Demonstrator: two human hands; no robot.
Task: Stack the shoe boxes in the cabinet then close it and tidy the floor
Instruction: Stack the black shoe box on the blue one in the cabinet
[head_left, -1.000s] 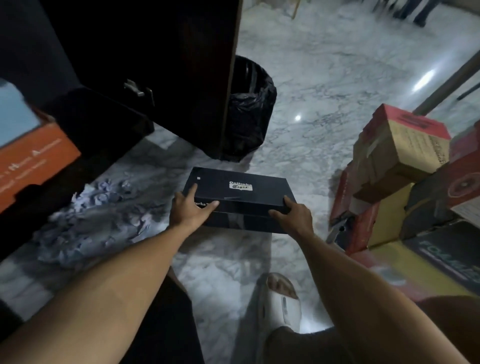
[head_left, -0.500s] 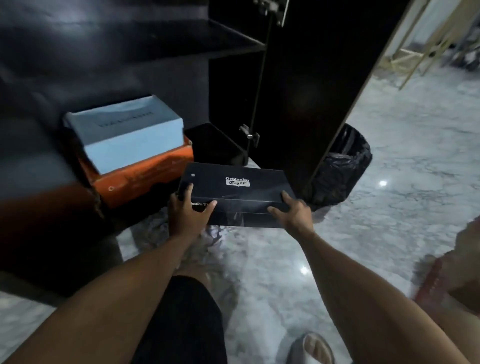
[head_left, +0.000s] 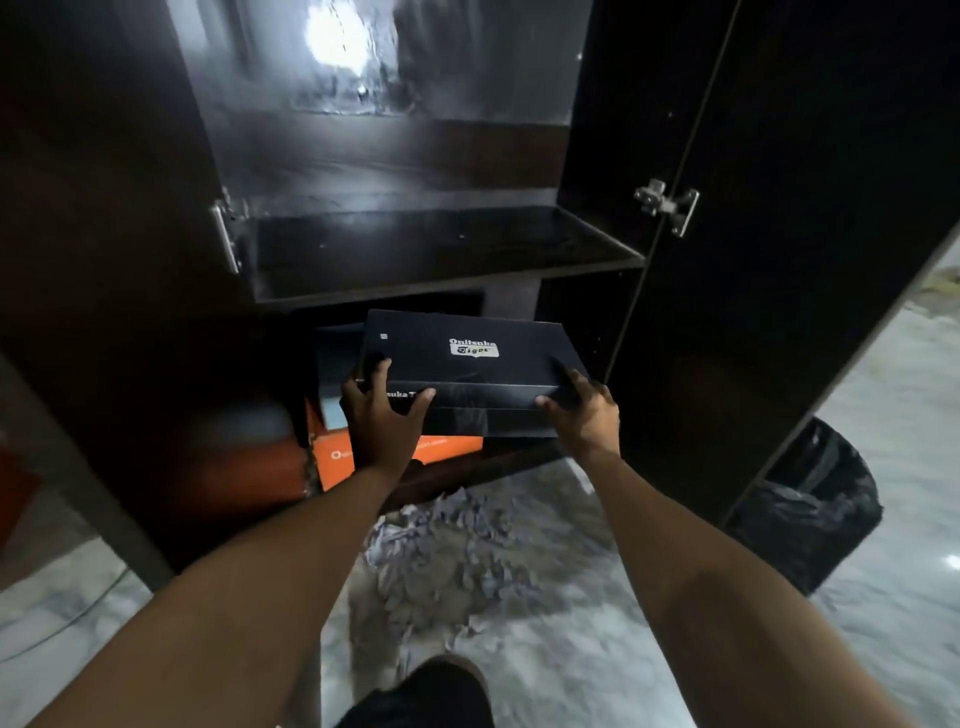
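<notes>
I hold a black shoe box (head_left: 467, 358) with a white logo on its lid, level, in front of the open dark cabinet (head_left: 447, 249). My left hand (head_left: 379, 415) grips its near left corner and my right hand (head_left: 582, 410) grips its near right corner. The box hovers at the mouth of the lower compartment, just under the middle shelf. Behind it, inside the lower compartment, a pale blue box (head_left: 332, 374) rests on an orange box (head_left: 332, 457); both are partly hidden by the black box and my left hand.
Both cabinet doors stand open; the right door (head_left: 769, 260) reaches toward me. A black bin lined with a bag (head_left: 810, 504) sits behind that door. Crumpled grey paper (head_left: 452, 551) litters the marble floor before the cabinet. My knee is at the bottom edge.
I lifted the black box off the floor and carried it left and up to the cabinet's lower opening. The view swung from the pile of boxes on the right to the cabinet.
</notes>
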